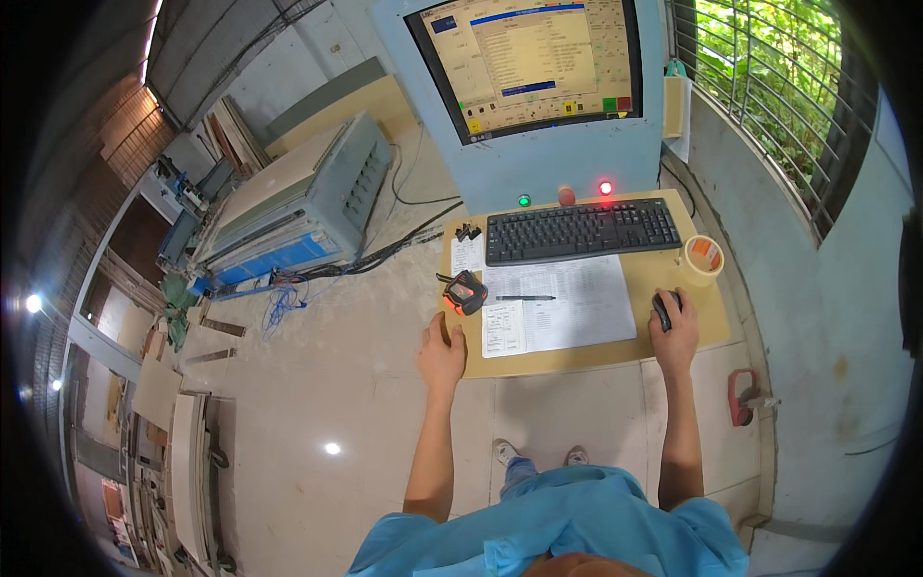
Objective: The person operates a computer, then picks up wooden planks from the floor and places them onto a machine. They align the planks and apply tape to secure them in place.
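My right hand (675,337) is wrapped over a black computer mouse (665,312) at the right side of a yellowish board shelf (567,362). At the shelf's left front corner rests my left hand (442,356), its thumb and fingers apart and nothing seen in them. Just beyond those fingers sits a black and orange tape measure (464,292). Printed paper sheets (586,308) lie between my hands, with a dark pen (525,297) across them. Behind the papers is a black keyboard (582,232), which neither hand touches.
A lit monitor (529,62) is set in a pale blue cabinet (567,163) with green and red lamps. A tape roll (703,258) stands by the keyboard's right end. Cables (409,229) cross the floor toward a large machine (298,202). A barred window (760,96) is at right.
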The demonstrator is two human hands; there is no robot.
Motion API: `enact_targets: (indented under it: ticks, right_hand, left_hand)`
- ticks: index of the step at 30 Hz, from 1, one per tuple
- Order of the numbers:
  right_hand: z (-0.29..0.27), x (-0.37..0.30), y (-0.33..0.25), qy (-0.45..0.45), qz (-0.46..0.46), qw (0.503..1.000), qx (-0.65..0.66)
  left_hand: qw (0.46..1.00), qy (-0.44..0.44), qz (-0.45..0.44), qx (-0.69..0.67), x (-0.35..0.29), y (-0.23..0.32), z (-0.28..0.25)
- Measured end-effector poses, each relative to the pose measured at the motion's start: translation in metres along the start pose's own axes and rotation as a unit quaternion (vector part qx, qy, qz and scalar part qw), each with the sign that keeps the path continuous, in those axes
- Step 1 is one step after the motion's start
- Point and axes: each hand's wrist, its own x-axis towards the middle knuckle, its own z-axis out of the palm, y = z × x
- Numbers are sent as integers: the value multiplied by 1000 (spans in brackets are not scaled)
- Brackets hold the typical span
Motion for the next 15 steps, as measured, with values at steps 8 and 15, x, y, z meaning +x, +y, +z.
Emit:
enact_targets:
  ticks: [8, 15]
  right_hand:
    - [3, -1, 2, 6, -2, 1000, -15]
    - [3, -2, 1, 9, 14, 1000, -24]
  left_hand:
    - [998, -31, -46, -20, -4, 0, -3]
    - [999, -20, -24, -12, 0, -3, 3]
